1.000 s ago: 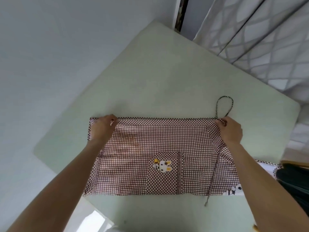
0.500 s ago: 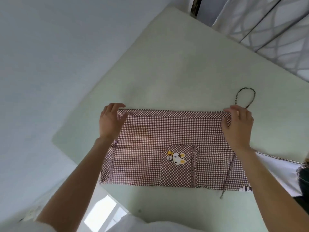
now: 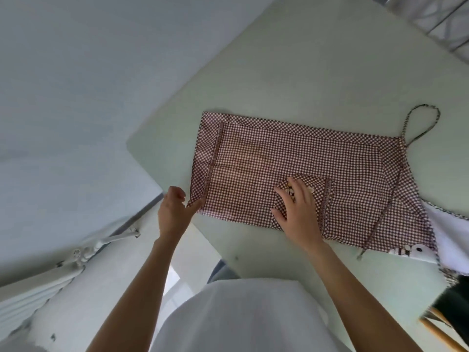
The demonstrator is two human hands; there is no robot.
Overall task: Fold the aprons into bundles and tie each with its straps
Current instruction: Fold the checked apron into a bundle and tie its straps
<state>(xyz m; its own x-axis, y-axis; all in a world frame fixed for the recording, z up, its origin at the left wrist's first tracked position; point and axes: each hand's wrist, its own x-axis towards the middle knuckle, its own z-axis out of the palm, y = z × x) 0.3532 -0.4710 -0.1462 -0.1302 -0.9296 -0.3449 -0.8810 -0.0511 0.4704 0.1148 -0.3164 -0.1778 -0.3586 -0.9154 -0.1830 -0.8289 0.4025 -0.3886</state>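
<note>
apron folded flat on desk, next fold could skew

checked apron (image 3: 291, 168) lies folded near the desk (image 3: 279, 80) front-left corner. right hand (image 3: 295, 207) presses flat, fingers spread, on the pocket; left hand (image 3: 175, 212) pinches the near-left corner. if the lift drags cloth w/ a weak pin, layers may shift. loose strap (image 3: 421, 123) and tie (image 3: 378, 219) could get trapped in the fold.

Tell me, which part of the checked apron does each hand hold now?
The left hand pinches the checked apron at its near left corner. The right hand only rests flat on the pocket, gripping nothing.
</note>
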